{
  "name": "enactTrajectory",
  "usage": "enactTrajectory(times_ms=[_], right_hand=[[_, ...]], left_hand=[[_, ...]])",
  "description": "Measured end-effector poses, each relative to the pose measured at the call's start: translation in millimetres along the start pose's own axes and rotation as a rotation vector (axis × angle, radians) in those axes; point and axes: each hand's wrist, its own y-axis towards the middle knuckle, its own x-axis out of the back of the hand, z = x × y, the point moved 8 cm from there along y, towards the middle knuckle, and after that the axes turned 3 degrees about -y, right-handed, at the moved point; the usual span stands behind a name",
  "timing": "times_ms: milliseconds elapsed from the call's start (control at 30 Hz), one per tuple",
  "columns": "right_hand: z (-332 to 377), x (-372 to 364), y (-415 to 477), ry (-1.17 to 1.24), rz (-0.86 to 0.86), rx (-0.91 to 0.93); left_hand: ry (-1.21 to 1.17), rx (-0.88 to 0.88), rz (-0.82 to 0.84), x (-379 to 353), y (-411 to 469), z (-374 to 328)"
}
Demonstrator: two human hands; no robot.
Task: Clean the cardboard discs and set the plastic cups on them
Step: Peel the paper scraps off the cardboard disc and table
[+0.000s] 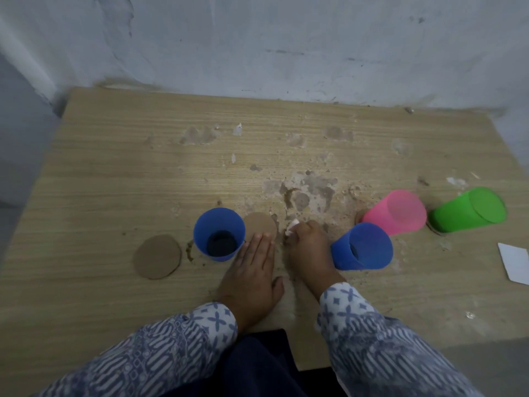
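A disc point(259, 224) lies on the surface point(114, 167), just beside a blue cup point(219, 233). The left hand point(252, 270) is flat, fingertips pressing it. The right hand point(307, 247) pinches a white wipe point(292, 226) beside it. A second disc point(157, 257) lies further left, and a pink cup point(396, 214) and a green cup point(469, 210) are to the right.

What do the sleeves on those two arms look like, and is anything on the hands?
Both arms wear long blue-and-white sleeves. The left sleeve and right sleeve have wavy striped patterns, and the cuffs are white with blue cross-shaped flowers. The left hand and right hand are bare: no gloves, and no rings that I can see on the fingers.
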Motion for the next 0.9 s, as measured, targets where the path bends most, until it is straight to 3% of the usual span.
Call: enactTrajectory(times_ms=[267,467,767,900], right_hand=[[16,-12,-23,-0.06,0.017,0.113],[-5,3,7,-0.02,-0.018,-0.051],[17,-10,-23,-0.054,0.043,0.141],[-2,-4,-26,0.008,0.052,0.01]], left_hand=[[-0.036,-0.001,-0.001,-2,0,0],[-0.004,0.006,0.037,-5,0,2],[-0.043,-0.007,0.018,-1,0,0],[-0.044,-0.002,0.018,1,0,-1]])
